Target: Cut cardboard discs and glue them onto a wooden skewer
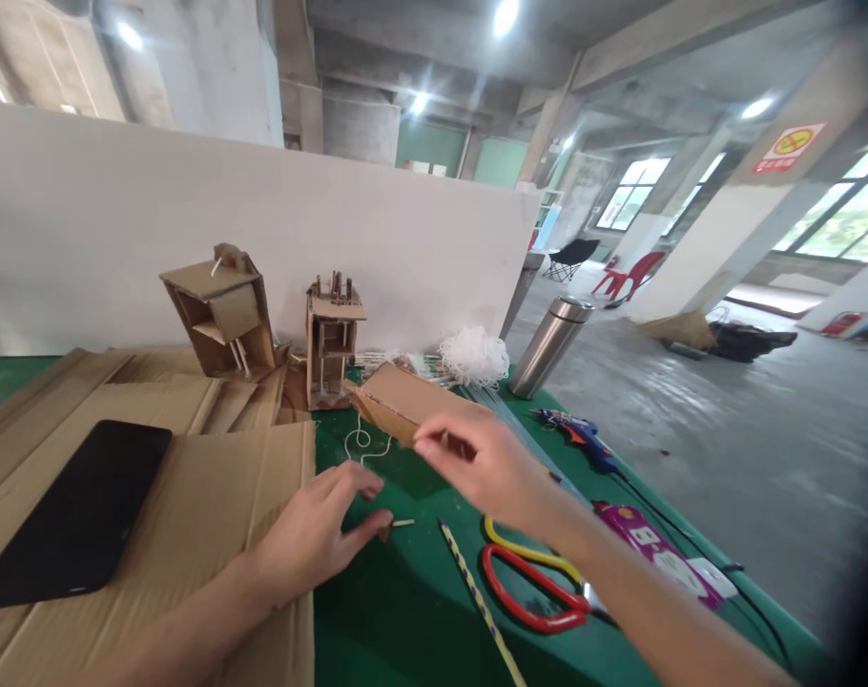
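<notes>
Where the head view looks down over the bench, the right hand point(487, 468) is at the near side of a cardboard box point(412, 393), its thumb and forefinger drawn close together. Whether they pinch the card edge or a thread cannot be told. The box lies tilted on the green table point(383, 630), ahead of both hands, with a thin white string point(362, 441) looping from its left end. Left hand point(326, 525): thumb and fingers apart, nothing plainly held; a short stick point(403, 523) shows by the thumb tip (lying or touched, hard to say).

Handling, as judged: steady the box with one hand, keep the pinch light so the card does not crease, and lead the string free of the fingers.

Edges and room: to the left, the cardboard sheets point(255, 496) end just beneath the left wrist, a lip that could catch a sleeve or string. The best working strip seems to run between that edge and the pencil point(481, 601). Rightward is tighter: scissors point(545, 577) sit beside the right forearm, the glue gun point(581, 439) beyond, near the table's far-right edge. Behind the box, a second cardboard model point(334, 329) limits any push forward.
</notes>
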A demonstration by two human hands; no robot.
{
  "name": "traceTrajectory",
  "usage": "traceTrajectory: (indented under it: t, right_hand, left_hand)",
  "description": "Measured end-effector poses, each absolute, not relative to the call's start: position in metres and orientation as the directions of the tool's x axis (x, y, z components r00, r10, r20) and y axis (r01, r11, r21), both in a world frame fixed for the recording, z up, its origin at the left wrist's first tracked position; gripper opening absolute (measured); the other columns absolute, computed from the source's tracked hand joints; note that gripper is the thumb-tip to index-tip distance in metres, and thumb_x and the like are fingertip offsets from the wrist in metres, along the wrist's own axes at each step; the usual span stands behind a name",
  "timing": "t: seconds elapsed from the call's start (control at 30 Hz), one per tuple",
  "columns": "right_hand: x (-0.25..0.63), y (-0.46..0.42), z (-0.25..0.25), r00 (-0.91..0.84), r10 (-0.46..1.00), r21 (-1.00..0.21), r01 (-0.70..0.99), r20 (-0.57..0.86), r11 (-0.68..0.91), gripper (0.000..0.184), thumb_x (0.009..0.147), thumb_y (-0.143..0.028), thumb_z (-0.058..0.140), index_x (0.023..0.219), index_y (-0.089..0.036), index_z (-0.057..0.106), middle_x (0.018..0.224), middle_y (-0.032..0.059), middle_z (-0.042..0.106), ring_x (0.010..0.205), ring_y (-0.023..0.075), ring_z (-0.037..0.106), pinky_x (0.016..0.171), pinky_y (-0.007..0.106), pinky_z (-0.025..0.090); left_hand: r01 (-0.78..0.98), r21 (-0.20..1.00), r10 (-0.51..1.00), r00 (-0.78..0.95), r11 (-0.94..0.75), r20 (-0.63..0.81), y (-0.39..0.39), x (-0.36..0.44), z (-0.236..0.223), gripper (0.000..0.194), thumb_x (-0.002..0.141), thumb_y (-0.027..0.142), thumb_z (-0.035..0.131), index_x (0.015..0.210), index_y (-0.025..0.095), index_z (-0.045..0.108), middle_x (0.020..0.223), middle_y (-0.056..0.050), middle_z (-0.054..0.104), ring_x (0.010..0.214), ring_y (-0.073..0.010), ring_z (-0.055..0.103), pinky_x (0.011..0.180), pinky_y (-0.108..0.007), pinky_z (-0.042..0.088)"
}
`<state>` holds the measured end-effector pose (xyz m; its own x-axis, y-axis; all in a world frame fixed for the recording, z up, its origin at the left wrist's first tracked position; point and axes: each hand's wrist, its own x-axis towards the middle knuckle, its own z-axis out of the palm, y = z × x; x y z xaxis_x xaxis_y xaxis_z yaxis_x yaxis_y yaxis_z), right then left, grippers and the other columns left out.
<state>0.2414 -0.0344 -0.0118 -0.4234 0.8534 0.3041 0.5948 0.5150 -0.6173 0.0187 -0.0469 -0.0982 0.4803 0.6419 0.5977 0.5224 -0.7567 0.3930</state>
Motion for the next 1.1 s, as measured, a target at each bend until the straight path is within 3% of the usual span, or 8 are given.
traceTrajectory:
  t: [0.1, 0.23, 0.37, 0.53, 0.77, 1.1]
  right_hand:
    - [0.255, 0.014, 0.019, -0.318, 0.874, -0.529, 0.701, 0.367, 0.478, 0.012, 0.093, -0.028, 0.054, 0.087, -0.022, 0.063, 0.087, 0.0012, 0.067, 0.075, 0.0151, 0.060, 0.069, 0.028, 0.047]
    - [0.255, 0.098, 0.021, -0.203, 0.959, -0.471, 0.838, 0.200, 0.275, 0.015, 0.097, -0.026, 0.051, 0.096, -0.016, 0.063, 0.092, 0.0052, 0.067, 0.080, 0.0165, 0.063, 0.076, 0.031, 0.051]
    - [0.240, 0.156, -0.005, -0.215, 0.976, -0.439, 0.880, -0.026, 0.182, 0.027, 0.095, -0.032, 0.058, 0.117, -0.016, 0.059, 0.114, 0.0077, 0.063, 0.093, 0.0199, 0.064, 0.079, 0.039, 0.056]
    - [0.230, 0.177, -0.029, -0.277, 0.950, -0.385, 0.900, -0.146, 0.203, 0.030, 0.095, -0.032, 0.058, 0.120, -0.016, 0.058, 0.119, 0.0086, 0.061, 0.097, 0.0215, 0.063, 0.081, 0.041, 0.055]
    - [0.240, 0.192, -0.041, -0.260, 0.956, -0.246, 0.944, -0.133, 0.222, 0.031, 0.095, -0.032, 0.058, 0.122, -0.017, 0.057, 0.122, 0.0091, 0.060, 0.101, 0.0224, 0.062, 0.085, 0.043, 0.054]
    - [0.244, 0.196, -0.051, -0.375, 0.909, -0.158, 0.924, -0.180, 0.349, 0.027, 0.095, -0.031, 0.058, 0.119, -0.019, 0.059, 0.122, 0.0086, 0.060, 0.101, 0.0217, 0.062, 0.085, 0.041, 0.054]
  left_hand:
    - [0.524, 0.405, 0.655, 0.501, -0.750, 0.565, -0.047, 0.018, -0.094, 0.005, 0.092, 0.024, 0.054, 0.095, 0.022, 0.051, 0.083, -0.002, 0.066, 0.076, -0.0176, 0.066, 0.067, -0.031, 0.055]
    - [0.482, 0.381, 0.614, 0.593, -0.789, 0.521, -0.045, 0.019, -0.090, 0.011, 0.094, 0.018, 0.049, 0.087, 0.020, 0.057, 0.079, -0.002, 0.068, 0.072, -0.0173, 0.063, 0.065, -0.029, 0.050]
    - [0.520, 0.387, 0.648, 0.605, -0.761, 0.463, -0.042, 0.019, -0.093, 0.018, 0.092, 0.020, 0.051, 0.074, 0.019, 0.055, 0.069, -0.002, 0.065, 0.065, -0.0173, 0.060, 0.060, -0.029, 0.047]
    - [0.520, 0.404, 0.656, 0.650, -0.752, 0.384, -0.039, 0.021, -0.102, 0.027, 0.089, 0.021, 0.053, 0.062, 0.019, 0.046, 0.054, 0.003, 0.058, 0.052, -0.0130, 0.053, 0.069, -0.032, 0.049]
    - [0.526, 0.342, 0.626, 0.683, -0.779, 0.376, -0.036, 0.023, -0.103, 0.027, 0.087, 0.018, 0.047, 0.060, 0.020, 0.044, 0.054, 0.001, 0.058, 0.051, -0.0143, 0.053, 0.058, -0.029, 0.044]
    - [0.564, 0.341, 0.657, 0.683, -0.752, 0.319, -0.039, 0.023, -0.094, 0.026, 0.087, 0.018, 0.048, 0.062, 0.021, 0.044, 0.056, 0.001, 0.058, 0.055, -0.0159, 0.052, 0.057, -0.029, 0.040]
